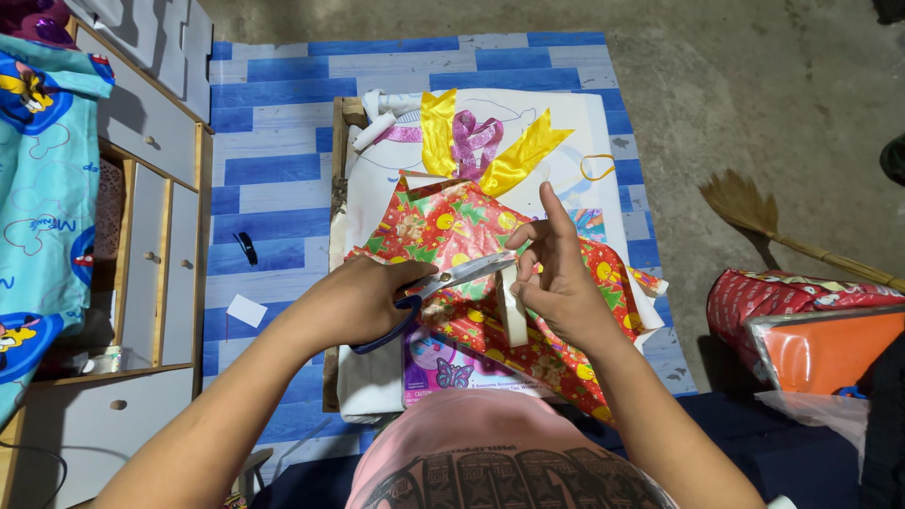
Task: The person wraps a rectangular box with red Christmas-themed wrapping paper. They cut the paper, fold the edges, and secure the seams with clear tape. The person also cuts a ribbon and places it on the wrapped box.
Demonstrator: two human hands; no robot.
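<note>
My left hand point(353, 302) grips blue-handled scissors point(443, 283), their blades pointing right toward a strip of white tape point(514, 316). My right hand point(561, 273) pinches the top of that strip, index finger raised. Both hands hover over red wrapping paper point(452, 231) printed with yellow faces, which covers an object on a small low table point(337, 141). Yellow ribbon point(514, 155) and purple ribbon point(474, 141) lie at the table's far end.
A grey and wood cabinet point(151, 217) stands at the left, with a blue cartoon cloth point(42, 188) beside it. A broom point(754, 212) lies on the concrete at right. A red bag point(782, 297) and an orange package point(825, 349) sit at the right. The floor mat point(273, 170) is blue-striped.
</note>
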